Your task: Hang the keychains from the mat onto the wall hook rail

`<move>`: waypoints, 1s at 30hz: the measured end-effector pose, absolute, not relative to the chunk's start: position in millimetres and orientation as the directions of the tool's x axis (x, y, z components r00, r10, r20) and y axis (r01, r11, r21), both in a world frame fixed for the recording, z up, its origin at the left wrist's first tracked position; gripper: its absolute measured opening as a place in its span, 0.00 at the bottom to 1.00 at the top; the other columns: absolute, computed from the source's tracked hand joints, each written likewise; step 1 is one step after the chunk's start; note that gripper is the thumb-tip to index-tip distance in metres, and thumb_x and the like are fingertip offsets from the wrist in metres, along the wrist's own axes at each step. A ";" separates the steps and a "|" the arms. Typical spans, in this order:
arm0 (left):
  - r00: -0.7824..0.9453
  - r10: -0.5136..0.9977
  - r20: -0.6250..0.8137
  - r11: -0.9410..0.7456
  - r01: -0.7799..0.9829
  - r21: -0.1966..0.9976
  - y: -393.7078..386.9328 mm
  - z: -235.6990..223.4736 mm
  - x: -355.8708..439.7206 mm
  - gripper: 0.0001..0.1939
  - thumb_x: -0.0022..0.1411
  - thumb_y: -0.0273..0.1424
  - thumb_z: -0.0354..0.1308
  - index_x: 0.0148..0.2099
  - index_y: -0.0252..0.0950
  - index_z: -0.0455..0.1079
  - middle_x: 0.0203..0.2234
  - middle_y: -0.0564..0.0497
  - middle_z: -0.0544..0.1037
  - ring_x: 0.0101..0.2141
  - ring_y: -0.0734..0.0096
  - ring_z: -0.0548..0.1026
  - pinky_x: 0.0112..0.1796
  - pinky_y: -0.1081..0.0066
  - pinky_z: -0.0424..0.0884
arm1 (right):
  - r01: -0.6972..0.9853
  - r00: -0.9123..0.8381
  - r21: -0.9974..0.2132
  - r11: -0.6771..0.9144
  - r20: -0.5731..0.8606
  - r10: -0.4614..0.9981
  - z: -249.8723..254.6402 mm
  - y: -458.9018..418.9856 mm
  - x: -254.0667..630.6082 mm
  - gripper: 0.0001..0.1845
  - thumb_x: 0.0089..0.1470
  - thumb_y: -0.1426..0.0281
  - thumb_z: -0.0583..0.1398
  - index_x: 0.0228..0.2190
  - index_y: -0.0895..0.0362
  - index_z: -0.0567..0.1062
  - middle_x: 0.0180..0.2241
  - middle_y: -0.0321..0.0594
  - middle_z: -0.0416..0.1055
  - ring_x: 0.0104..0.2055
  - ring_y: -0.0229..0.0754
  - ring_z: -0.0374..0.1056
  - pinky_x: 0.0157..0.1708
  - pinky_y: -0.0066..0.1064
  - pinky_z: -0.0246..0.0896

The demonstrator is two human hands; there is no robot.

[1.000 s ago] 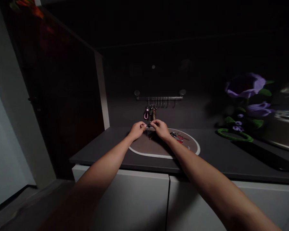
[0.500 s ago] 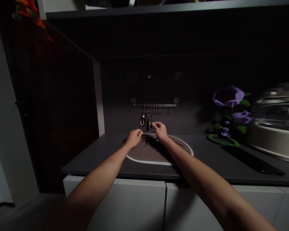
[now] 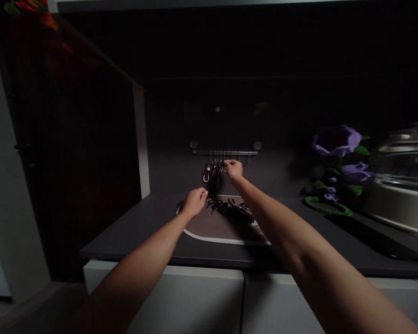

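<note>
My right hand (image 3: 233,169) is raised to the hook rail (image 3: 225,152) on the back wall, fingers pinched on a small set of keys beside the hanging keys (image 3: 214,169) and pink loop fob (image 3: 206,175). My left hand (image 3: 194,202) rests curled at the left end of the oval tray (image 3: 209,232), fingertips by the loose keys (image 3: 226,207) lying in it. What the left fingers hold, if anything, is too dark to make out.
Dark countertop (image 3: 142,232) over white cabinet doors (image 3: 167,297). Purple fabric flowers (image 3: 337,141) with a green loop (image 3: 325,206) stand at right, beside a metal lidded pot (image 3: 400,181). A dark tall panel (image 3: 73,153) closes the left side.
My right hand has lifted from the tray up to the hook rail with keys pinched in it. My left hand has stayed low by the tray's left end.
</note>
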State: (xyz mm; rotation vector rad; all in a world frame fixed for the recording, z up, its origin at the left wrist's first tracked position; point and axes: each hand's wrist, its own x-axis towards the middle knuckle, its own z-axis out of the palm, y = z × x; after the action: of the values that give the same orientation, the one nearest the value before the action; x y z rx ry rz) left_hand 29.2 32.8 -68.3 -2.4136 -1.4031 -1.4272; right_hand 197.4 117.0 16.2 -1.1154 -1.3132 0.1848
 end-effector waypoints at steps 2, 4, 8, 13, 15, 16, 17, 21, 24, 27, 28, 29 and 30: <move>0.184 0.693 0.697 -0.593 0.695 0.406 33.3 -68.2 29.0 0.12 0.59 0.31 0.46 0.34 0.34 0.70 0.26 0.49 0.73 0.28 0.72 0.68 0.32 0.72 0.60 | 0.414 0.385 -0.777 0.473 0.621 0.682 19.7 124.0 195.5 0.14 0.44 0.65 0.54 0.29 0.62 0.74 0.26 0.42 0.73 0.28 0.37 0.69 0.32 0.29 0.64; 0.184 0.694 0.697 -0.590 0.701 0.402 33.7 -68.3 28.8 0.12 0.59 0.31 0.46 0.34 0.35 0.70 0.26 0.49 0.73 0.28 0.71 0.68 0.32 0.72 0.60 | 0.379 0.421 -0.803 0.460 0.592 0.687 22.3 129.4 193.6 0.13 0.44 0.66 0.55 0.28 0.62 0.75 0.25 0.42 0.73 0.28 0.37 0.69 0.32 0.29 0.64; 0.186 0.683 0.706 -0.596 0.701 0.392 34.0 -68.4 28.7 0.12 0.59 0.31 0.45 0.34 0.34 0.70 0.25 0.49 0.73 0.28 0.71 0.68 0.31 0.72 0.59 | 0.371 0.446 -0.798 0.474 0.601 0.663 24.1 137.6 191.4 0.12 0.43 0.67 0.56 0.27 0.61 0.76 0.23 0.42 0.73 0.27 0.37 0.69 0.31 0.28 0.64; 0.184 0.686 0.704 -0.594 0.701 0.395 34.0 -67.6 28.5 0.12 0.59 0.31 0.45 0.33 0.34 0.70 0.25 0.49 0.73 0.28 0.71 0.68 0.31 0.73 0.59 | 0.379 0.481 -0.814 0.440 0.579 0.658 21.6 143.6 190.7 0.11 0.43 0.68 0.57 0.26 0.62 0.76 0.23 0.43 0.73 0.28 0.40 0.70 0.31 0.29 0.64; 0.184 0.688 0.702 -0.594 0.698 0.400 34.3 -67.3 28.3 0.12 0.59 0.31 0.45 0.33 0.34 0.70 0.25 0.49 0.73 0.28 0.72 0.68 0.32 0.73 0.59 | 0.379 0.494 -0.832 0.405 0.552 0.672 19.6 144.9 191.1 0.11 0.43 0.68 0.57 0.26 0.62 0.76 0.23 0.43 0.73 0.28 0.40 0.70 0.32 0.29 0.64; 0.182 0.688 0.702 -0.594 0.697 0.402 34.7 -67.3 28.2 0.12 0.59 0.31 0.46 0.33 0.34 0.70 0.25 0.49 0.73 0.28 0.72 0.68 0.32 0.73 0.59 | 0.379 0.495 -0.836 0.397 0.545 0.677 18.3 145.3 191.5 0.11 0.43 0.68 0.57 0.26 0.62 0.76 0.23 0.43 0.73 0.28 0.40 0.70 0.32 0.30 0.64; 0.181 0.688 0.703 -0.595 0.695 0.404 35.1 -67.4 28.1 0.12 0.59 0.31 0.46 0.33 0.34 0.70 0.25 0.49 0.73 0.28 0.72 0.68 0.32 0.72 0.59 | 0.377 0.490 -0.835 0.400 0.547 0.679 16.8 145.7 191.9 0.11 0.43 0.68 0.57 0.26 0.62 0.76 0.23 0.43 0.73 0.28 0.40 0.70 0.32 0.30 0.64; 0.182 0.680 0.710 -0.600 0.694 0.398 37.1 -68.5 27.4 0.12 0.59 0.31 0.46 0.32 0.35 0.69 0.25 0.49 0.73 0.28 0.71 0.68 0.32 0.73 0.59 | 0.369 0.442 -0.817 0.444 0.574 0.689 10.1 147.1 193.8 0.11 0.44 0.67 0.57 0.27 0.61 0.76 0.23 0.41 0.73 0.28 0.38 0.70 0.32 0.29 0.64; 0.178 0.680 0.711 -0.603 0.686 0.406 37.9 -69.2 27.1 0.12 0.59 0.31 0.46 0.31 0.35 0.69 0.24 0.50 0.73 0.28 0.72 0.68 0.31 0.73 0.59 | 0.369 0.430 -0.821 0.436 0.566 0.703 6.2 147.6 194.7 0.12 0.44 0.68 0.56 0.28 0.61 0.75 0.24 0.42 0.73 0.28 0.38 0.70 0.33 0.30 0.64; 0.175 0.684 0.709 -0.606 0.678 0.417 37.6 -69.1 27.0 0.12 0.59 0.31 0.45 0.32 0.34 0.69 0.23 0.50 0.73 0.27 0.72 0.68 0.31 0.73 0.59 | 0.360 0.438 -0.822 0.441 0.566 0.698 4.2 148.1 195.4 0.11 0.44 0.67 0.56 0.28 0.61 0.75 0.23 0.40 0.72 0.27 0.37 0.69 0.33 0.29 0.64; 0.174 0.686 0.706 -0.605 0.677 0.420 37.4 -68.9 27.0 0.12 0.59 0.31 0.45 0.32 0.34 0.69 0.23 0.50 0.72 0.26 0.72 0.68 0.31 0.73 0.59 | 0.354 0.438 -0.822 0.447 0.568 0.697 3.8 148.2 195.6 0.11 0.44 0.67 0.56 0.28 0.61 0.75 0.23 0.39 0.72 0.26 0.37 0.68 0.32 0.29 0.64; 0.175 0.690 0.703 -0.603 0.676 0.423 37.2 -68.7 27.0 0.12 0.59 0.30 0.46 0.32 0.34 0.69 0.23 0.50 0.72 0.26 0.72 0.68 0.31 0.73 0.59 | 0.347 0.434 -0.821 0.453 0.569 0.699 3.6 148.2 195.7 0.11 0.44 0.67 0.56 0.28 0.61 0.74 0.22 0.39 0.72 0.26 0.36 0.68 0.32 0.29 0.64; 0.176 0.694 0.698 -0.600 0.677 0.426 37.1 -68.5 27.0 0.11 0.59 0.30 0.46 0.32 0.34 0.69 0.23 0.50 0.72 0.26 0.72 0.68 0.31 0.73 0.59 | 0.341 0.430 -0.823 0.455 0.567 0.703 3.4 148.1 195.8 0.11 0.45 0.67 0.55 0.28 0.61 0.74 0.22 0.38 0.72 0.25 0.36 0.68 0.32 0.29 0.64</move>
State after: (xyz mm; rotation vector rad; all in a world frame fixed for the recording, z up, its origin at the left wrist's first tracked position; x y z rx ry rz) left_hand 27.0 37.1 -68.5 -2.4236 -1.4121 -1.4554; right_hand 195.8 148.1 3.4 -1.1341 -1.1616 0.3000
